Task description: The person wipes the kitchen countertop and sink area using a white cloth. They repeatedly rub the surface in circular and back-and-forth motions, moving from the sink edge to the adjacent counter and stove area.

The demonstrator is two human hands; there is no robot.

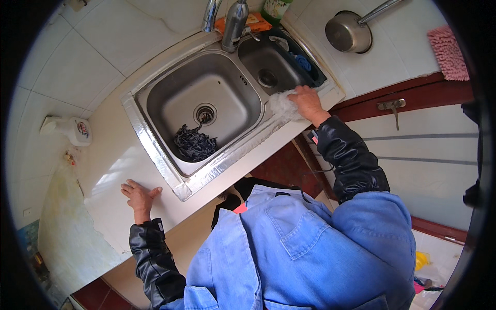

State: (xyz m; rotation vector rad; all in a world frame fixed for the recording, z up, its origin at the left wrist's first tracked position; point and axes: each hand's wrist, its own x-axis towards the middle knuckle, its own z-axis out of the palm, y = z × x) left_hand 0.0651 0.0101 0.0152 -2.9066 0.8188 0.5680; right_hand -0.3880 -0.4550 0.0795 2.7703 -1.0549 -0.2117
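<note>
My right hand (308, 105) is closed on a whitish, fluffy scrubbing pad (283, 105), pressed against the front rim of the steel sink (258, 132) near the smaller basin. Most of its fingers are hidden behind the hand's back. My left hand (138, 197) rests flat on the pale countertop (116, 155), left of the sink, fingers spread, holding nothing. A crumpled dark, stringy bundle (195, 143) lies in the large basin beside the drain (205, 114). Silver tape runs along the sink's edges.
A faucet (235, 26) stands behind the basins, near an orange packet (253, 23) and a green bottle (275, 9). A dark tray (310, 67) sits in the small basin. A saucepan (349, 32) hangs at right by a pink mat (448, 53). A white bottle (77, 130) stands at left.
</note>
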